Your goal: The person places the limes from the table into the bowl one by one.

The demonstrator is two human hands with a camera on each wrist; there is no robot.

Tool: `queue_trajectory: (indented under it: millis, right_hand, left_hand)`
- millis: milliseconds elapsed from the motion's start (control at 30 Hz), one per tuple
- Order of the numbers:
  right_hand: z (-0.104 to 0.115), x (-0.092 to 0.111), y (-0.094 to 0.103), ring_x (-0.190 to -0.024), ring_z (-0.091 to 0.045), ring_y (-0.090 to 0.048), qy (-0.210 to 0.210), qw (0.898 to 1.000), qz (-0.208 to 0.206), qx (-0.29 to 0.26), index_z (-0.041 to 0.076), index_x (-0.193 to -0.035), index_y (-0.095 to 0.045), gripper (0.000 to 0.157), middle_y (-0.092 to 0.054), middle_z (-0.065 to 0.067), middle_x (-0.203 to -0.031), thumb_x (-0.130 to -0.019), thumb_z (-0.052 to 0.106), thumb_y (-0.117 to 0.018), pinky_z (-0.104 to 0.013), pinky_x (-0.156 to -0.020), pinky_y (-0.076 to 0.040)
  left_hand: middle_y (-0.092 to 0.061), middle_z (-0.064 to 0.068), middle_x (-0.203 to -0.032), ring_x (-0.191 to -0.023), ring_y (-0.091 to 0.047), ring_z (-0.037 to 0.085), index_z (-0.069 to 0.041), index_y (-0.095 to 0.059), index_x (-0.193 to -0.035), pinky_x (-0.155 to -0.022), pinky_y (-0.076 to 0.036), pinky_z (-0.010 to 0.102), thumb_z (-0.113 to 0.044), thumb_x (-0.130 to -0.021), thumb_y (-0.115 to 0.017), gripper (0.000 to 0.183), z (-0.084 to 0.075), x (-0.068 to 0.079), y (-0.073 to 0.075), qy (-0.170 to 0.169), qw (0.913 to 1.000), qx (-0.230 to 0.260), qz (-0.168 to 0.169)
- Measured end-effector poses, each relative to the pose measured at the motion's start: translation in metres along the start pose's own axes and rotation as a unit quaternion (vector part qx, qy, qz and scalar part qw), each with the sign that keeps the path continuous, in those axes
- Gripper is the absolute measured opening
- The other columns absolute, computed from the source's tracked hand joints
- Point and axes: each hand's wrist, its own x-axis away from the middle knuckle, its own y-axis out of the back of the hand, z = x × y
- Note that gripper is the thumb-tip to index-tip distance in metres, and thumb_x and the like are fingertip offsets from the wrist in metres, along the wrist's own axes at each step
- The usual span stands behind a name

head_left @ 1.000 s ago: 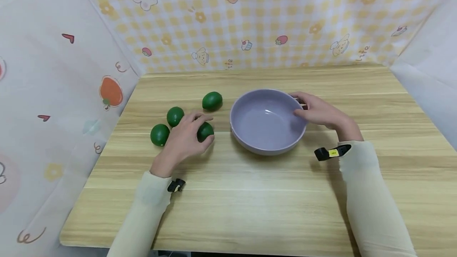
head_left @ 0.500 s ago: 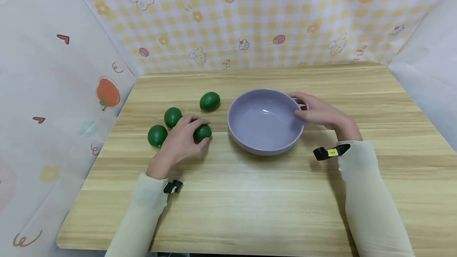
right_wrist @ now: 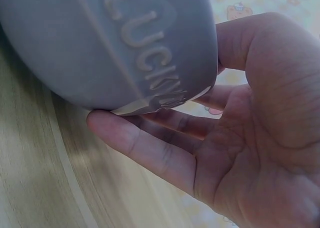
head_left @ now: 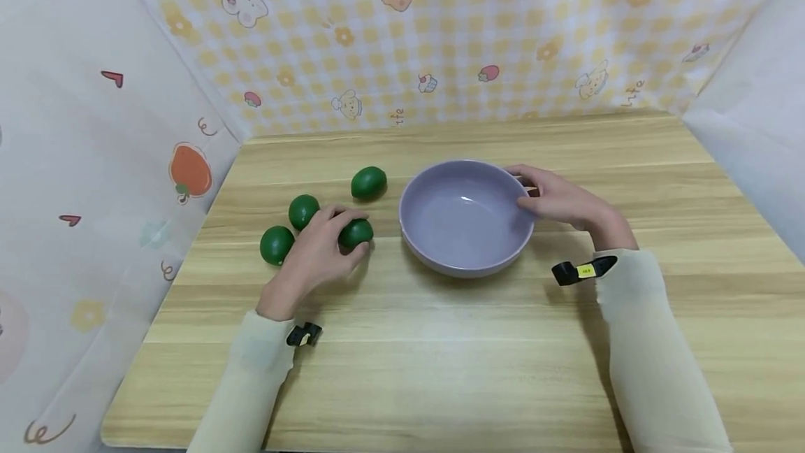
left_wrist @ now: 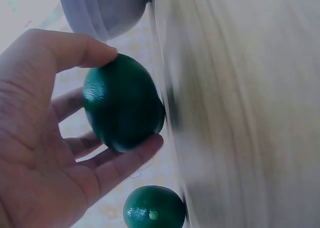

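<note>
My left hand (head_left: 317,250) pinches a dark green lime (head_left: 356,233) between thumb and fingers. In the left wrist view this lime (left_wrist: 125,103) sits at or very near the tabletop; whether it touches is hard to tell. To its right stands a lilac bowl (head_left: 465,219) with nothing inside. My right hand (head_left: 560,194) grips the bowl's right side, thumb over the rim and fingers along the outside. Raised letters mark the bowl wall (right_wrist: 125,43) in the right wrist view. Beside my left hand lie a lime (head_left: 305,212) and another lime (head_left: 277,245).
Behind the left hand, one more lime (head_left: 369,182) rests on the light wooden table (head_left: 434,348). A yellow checked cloth (head_left: 302,33) hangs along the back edge, and a white printed cloth (head_left: 82,145) stands at the left.
My left thumb and fingers have closed in on the lime. The right hand keeps its place on the bowl. The whole head view has shifted slightly.
</note>
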Motion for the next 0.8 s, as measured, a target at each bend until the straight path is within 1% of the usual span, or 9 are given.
queue_trajectory:
  millis: [67, 200, 367, 433, 533, 700, 800]
  right_hand:
    - [-0.001, 0.000, 0.000, -0.136, -0.041, -0.054, 0.000, 1.000, -0.001, -0.002, 0.010, -0.161, -0.040, 0.061, -0.051, -0.024, -0.154, -0.102, 0.001, -0.052, -0.040, -0.097, -0.057]
    - [-0.002, 0.000, 0.001, -0.138, -0.042, -0.053, 0.001, 1.000, 0.003, -0.006, 0.010, -0.162, -0.038, 0.062, -0.049, -0.025, -0.155, -0.103, 0.001, -0.051, -0.039, -0.097, -0.058]
    - [-0.003, 0.000, 0.000, -0.137, -0.043, -0.054, 0.007, 1.000, 0.007, -0.008, 0.010, -0.163, -0.036, 0.063, -0.049, -0.026, -0.155, -0.103, 0.002, -0.050, -0.040, -0.097, -0.058]
    - [-0.004, 0.000, -0.001, -0.135, -0.043, -0.055, 0.010, 1.000, 0.011, -0.011, 0.010, -0.163, -0.036, 0.063, -0.049, -0.027, -0.154, -0.103, 0.002, -0.050, -0.039, -0.096, -0.059]
    - [-0.006, -0.001, -0.004, -0.134, -0.043, -0.057, 0.012, 1.000, 0.015, -0.014, 0.010, -0.163, -0.037, 0.062, -0.051, -0.027, -0.153, -0.103, 0.002, -0.051, -0.037, -0.096, -0.058]
    - [-0.007, -0.001, -0.003, -0.135, -0.043, -0.056, 0.009, 1.000, 0.014, -0.020, 0.010, -0.162, -0.037, 0.061, -0.050, -0.027, -0.154, -0.103, 0.002, -0.051, -0.038, -0.097, -0.057]
    - [-0.006, -0.001, -0.001, -0.135, -0.044, -0.057, 0.006, 1.000, 0.012, -0.018, 0.010, -0.162, -0.037, 0.062, -0.049, -0.027, -0.154, -0.102, 0.002, -0.050, -0.040, -0.098, -0.058]
  left_hand:
    - [-0.058, 0.009, -0.145, -0.116, -0.063, 0.029, -0.022, -0.063, -0.145, -0.097, -0.057, 0.050, -0.036, -0.097, -0.071, 0.052, 0.000, -0.002, 0.000, -0.002, 1.0000, 0.009, -0.004]
    - [-0.058, 0.008, -0.143, -0.108, -0.064, 0.025, -0.022, -0.061, -0.147, -0.092, -0.057, 0.045, -0.035, -0.097, -0.071, 0.052, 0.000, -0.006, 0.003, -0.015, 0.9991, 0.038, -0.012]
    - [-0.059, 0.006, -0.144, -0.106, -0.061, 0.023, -0.022, -0.061, -0.146, -0.087, -0.053, 0.039, -0.035, -0.098, -0.072, 0.051, -0.008, -0.014, 0.011, -0.044, 0.9960, 0.073, -0.025]
    - [-0.057, 0.005, -0.147, -0.109, -0.061, 0.023, -0.023, -0.061, -0.145, -0.088, -0.053, 0.039, -0.035, -0.098, -0.072, 0.050, -0.013, -0.018, 0.014, -0.051, 0.9946, 0.087, -0.026]
    - [-0.055, 0.005, -0.150, -0.113, -0.062, 0.023, -0.025, -0.061, -0.146, -0.091, -0.056, 0.040, -0.036, -0.098, -0.073, 0.051, -0.022, -0.023, 0.017, -0.058, 0.9927, 0.104, -0.022]
    - [-0.056, 0.004, -0.146, -0.115, -0.065, 0.020, -0.025, -0.062, -0.146, -0.094, -0.059, 0.040, -0.036, -0.098, -0.074, 0.051, -0.036, -0.034, 0.017, -0.075, 0.9904, 0.113, -0.028]
    - [-0.057, 0.004, -0.143, -0.115, -0.066, 0.020, -0.022, -0.063, -0.144, -0.094, -0.061, 0.038, -0.034, -0.098, -0.075, 0.049, -0.044, -0.042, 0.015, -0.089, 0.9881, 0.120, -0.036]
